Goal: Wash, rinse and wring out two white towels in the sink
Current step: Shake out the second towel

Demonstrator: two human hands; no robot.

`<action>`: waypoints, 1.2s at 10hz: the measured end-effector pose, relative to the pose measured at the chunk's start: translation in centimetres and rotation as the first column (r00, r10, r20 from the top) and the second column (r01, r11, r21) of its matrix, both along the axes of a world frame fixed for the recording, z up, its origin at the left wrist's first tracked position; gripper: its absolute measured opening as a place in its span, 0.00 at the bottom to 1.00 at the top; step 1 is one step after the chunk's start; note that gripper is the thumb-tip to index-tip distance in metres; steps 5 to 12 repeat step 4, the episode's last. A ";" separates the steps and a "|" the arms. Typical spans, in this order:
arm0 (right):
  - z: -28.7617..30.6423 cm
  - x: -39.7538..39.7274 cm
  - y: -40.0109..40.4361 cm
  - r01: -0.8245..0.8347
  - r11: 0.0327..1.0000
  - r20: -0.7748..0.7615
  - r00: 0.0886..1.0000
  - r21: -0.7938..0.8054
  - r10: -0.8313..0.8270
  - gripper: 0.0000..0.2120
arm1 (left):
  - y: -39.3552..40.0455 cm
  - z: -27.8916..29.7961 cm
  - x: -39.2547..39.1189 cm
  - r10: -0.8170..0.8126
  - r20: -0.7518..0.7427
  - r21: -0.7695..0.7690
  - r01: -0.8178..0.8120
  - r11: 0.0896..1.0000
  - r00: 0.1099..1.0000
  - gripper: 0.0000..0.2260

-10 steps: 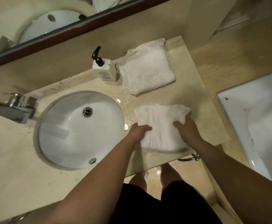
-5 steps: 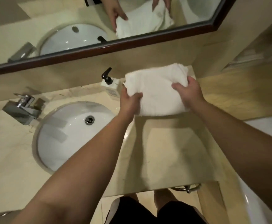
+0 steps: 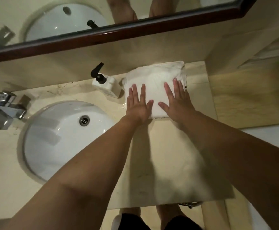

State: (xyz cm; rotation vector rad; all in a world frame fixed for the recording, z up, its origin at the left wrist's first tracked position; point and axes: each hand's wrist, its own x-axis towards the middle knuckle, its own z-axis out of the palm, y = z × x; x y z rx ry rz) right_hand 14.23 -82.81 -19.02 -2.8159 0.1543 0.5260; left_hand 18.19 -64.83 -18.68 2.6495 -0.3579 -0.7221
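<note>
seen from above, both hands lie flat with straight fingers on a stack of folded white towels (image 3: 155, 80) at the back of a beige marble counter (image 3: 168, 155): left hand (image 3: 139, 103) on its left part, right hand (image 3: 177, 100) on its right. a soap dispenser (image 3: 106, 84) stands just left, beside the round white sink (image 3: 60, 138) and chrome tap (image 3: 4, 108).

The folded white terry towels (image 3: 155, 80) lie stacked on the beige stone bench (image 3: 177, 155), at three o'clock from the round white sink (image 3: 55, 138).
</note>
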 end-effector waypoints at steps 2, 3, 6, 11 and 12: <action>2.7 1.6 -1.0 -0.050 0.999 -0.215 0.976 -0.001 0.049 0.40 | -0.8 2.2 2.0 -0.054 -0.175 0.190 0.088 0.978 0.983 0.33; 5.9 0.7 -1.2 0.032 0.999 -0.133 0.991 0.031 -0.027 0.36 | -1.2 5.3 2.3 -0.094 -0.097 0.181 0.111 0.977 0.991 0.31; 8.4 -1.9 -1.5 0.165 0.986 -0.050 0.985 0.010 -0.165 0.34 | -1.6 7.9 1.3 -0.214 -0.019 0.134 0.214 0.968 0.977 0.29; 8.4 -1.9 -1.5 0.165 0.986 -0.050 0.985 0.010 -0.165 0.34 | -1.6 7.9 1.3 -0.214 -0.019 0.134 0.214 0.968 0.977 0.29; 8.4 -1.9 -1.5 0.165 0.986 -0.050 0.985 0.010 -0.165 0.34 | -1.6 7.9 1.3 -0.214 -0.019 0.134 0.214 0.968 0.977 0.29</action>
